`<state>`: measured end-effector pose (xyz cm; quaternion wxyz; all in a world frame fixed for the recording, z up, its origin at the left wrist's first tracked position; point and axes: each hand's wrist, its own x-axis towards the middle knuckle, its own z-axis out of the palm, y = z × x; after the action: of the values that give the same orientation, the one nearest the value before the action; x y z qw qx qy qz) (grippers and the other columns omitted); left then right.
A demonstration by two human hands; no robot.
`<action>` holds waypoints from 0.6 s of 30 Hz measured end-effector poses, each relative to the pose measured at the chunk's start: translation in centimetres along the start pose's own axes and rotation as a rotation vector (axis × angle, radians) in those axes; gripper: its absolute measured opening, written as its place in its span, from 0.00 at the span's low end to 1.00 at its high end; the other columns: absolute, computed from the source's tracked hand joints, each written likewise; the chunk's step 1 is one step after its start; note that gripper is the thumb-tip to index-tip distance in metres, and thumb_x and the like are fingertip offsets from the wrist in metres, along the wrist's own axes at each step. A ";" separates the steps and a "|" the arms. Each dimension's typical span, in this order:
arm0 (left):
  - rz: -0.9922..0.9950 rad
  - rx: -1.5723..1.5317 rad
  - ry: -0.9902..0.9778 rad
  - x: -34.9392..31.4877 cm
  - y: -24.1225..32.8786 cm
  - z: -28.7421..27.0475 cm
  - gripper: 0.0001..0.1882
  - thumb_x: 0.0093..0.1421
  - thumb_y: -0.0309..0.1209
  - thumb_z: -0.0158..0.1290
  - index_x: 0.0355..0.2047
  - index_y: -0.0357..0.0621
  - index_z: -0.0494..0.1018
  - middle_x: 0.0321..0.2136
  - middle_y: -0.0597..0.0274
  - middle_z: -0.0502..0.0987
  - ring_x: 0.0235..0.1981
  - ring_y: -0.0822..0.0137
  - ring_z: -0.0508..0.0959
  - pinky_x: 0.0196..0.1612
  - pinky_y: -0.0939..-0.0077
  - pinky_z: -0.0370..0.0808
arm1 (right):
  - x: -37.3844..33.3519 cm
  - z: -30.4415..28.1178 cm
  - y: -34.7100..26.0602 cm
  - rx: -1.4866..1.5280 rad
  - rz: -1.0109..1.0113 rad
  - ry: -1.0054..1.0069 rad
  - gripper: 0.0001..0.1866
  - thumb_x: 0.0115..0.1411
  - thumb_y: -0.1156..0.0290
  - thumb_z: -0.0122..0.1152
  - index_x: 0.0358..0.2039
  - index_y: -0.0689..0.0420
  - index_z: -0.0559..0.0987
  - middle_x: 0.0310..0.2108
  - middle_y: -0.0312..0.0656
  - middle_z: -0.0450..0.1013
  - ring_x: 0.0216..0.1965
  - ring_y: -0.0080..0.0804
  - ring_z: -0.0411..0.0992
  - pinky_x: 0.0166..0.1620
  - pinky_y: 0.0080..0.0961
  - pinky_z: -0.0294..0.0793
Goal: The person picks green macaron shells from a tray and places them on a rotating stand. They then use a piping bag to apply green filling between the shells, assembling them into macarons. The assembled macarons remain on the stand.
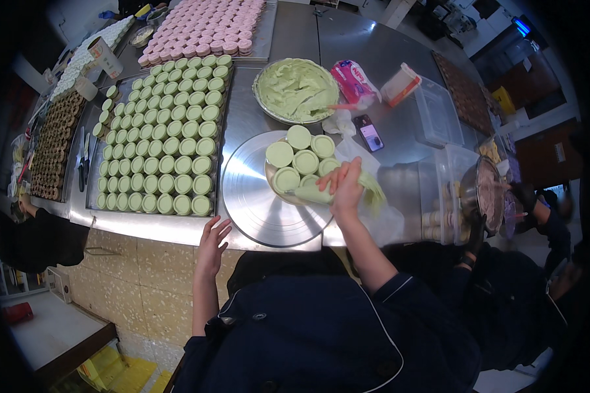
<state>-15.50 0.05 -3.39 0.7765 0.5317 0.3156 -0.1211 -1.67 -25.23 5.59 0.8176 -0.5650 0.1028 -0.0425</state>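
Observation:
My right hand grips a piping bag of pale green cream, its filled end bulging out beyond my fingers. The bag's tip points left, at a cluster of round green-topped cakes on a round metal turntable. Some of these tops are flat and others carry a raised ring; the bag and my hand partly cover the nearest ones. My left hand hangs at the table's front edge with its fingers apart and nothing in it. Behind the turntable stands a bowl of green cream with a pink-handled spatula.
On the left lies a large tray of green cakes, with knives beside it. Pink cakes fill a tray further back. A phone and plastic tubs are on the right. A gloved co-worker holds a bowl there.

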 end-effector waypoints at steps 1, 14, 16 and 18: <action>0.003 -0.006 -0.007 0.1 0.0 -0.1 0.20 0.62 0.37 0.38 0.54 0.50 0.57 0.51 0.61 0.67 0.54 0.64 0.64 0.56 0.54 0.52 | 0.0 0.0 0.0 -0.002 0.007 0.004 0.27 0.64 0.50 0.27 0.12 0.51 0.54 0.06 0.37 0.49 0.09 0.32 0.56 0.25 0.34 0.70; -0.007 -0.037 -0.002 -0.1 -0.7 0.1 0.18 0.62 0.36 0.40 0.52 0.50 0.58 0.49 0.61 0.68 0.53 0.64 0.64 0.55 0.58 0.55 | -0.2 -0.5 -0.3 -0.036 -0.028 0.036 0.28 0.64 0.49 0.27 0.11 0.51 0.54 0.06 0.37 0.49 0.09 0.32 0.56 0.25 0.34 0.70; 0.008 -0.034 0.017 -0.2 -0.7 0.2 0.18 0.61 0.36 0.41 0.52 0.50 0.59 0.48 0.62 0.69 0.51 0.65 0.65 0.54 0.61 0.57 | -0.2 -0.6 -0.4 -0.037 -0.035 0.033 0.28 0.64 0.49 0.27 0.11 0.51 0.54 0.06 0.37 0.49 0.09 0.32 0.56 0.25 0.34 0.70; 0.044 -0.022 0.048 -0.1 -1.0 0.3 0.17 0.61 0.35 0.42 0.51 0.49 0.61 0.46 0.62 0.70 0.48 0.67 0.67 0.51 0.64 0.60 | -0.1 -0.7 -0.5 -0.036 -0.027 0.040 0.28 0.64 0.49 0.27 0.11 0.51 0.54 0.06 0.37 0.49 0.09 0.32 0.56 0.26 0.34 0.70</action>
<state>-15.98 -0.65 -3.96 0.7769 0.5329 0.3236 -0.0876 -1.91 -26.01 5.83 0.8044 -0.5800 0.1123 -0.0627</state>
